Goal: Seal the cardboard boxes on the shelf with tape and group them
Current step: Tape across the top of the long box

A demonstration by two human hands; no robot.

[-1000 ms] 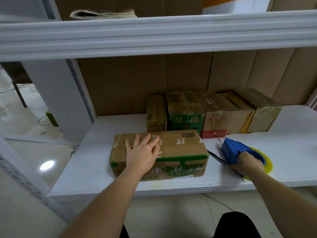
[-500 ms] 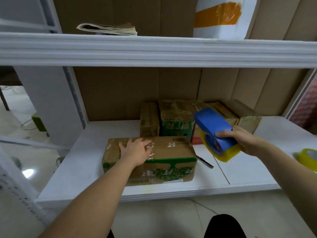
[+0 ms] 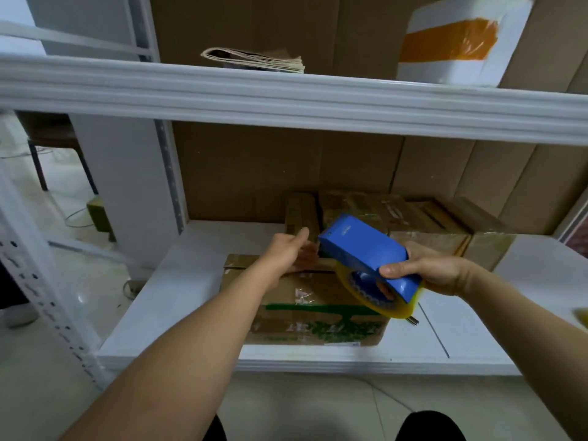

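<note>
While a perforated white upright (image 3: 41, 300) fills the lower left of the frame, the left hand (image 3: 291, 253) reaches in at centre, fingers straight, over the top of the front cardboard box (image 3: 311, 310) on the white shelf (image 3: 178, 291). Just right of it, the right hand (image 3: 436, 268) grips a blue tape dispenser (image 3: 369, 253) with its yellowish tape roll (image 3: 381, 297), held above that box. Behind, a row of taped boxes (image 3: 420, 218) stands against the back wall. At upper right sits a white box with an orange band (image 3: 461, 43).
</note>
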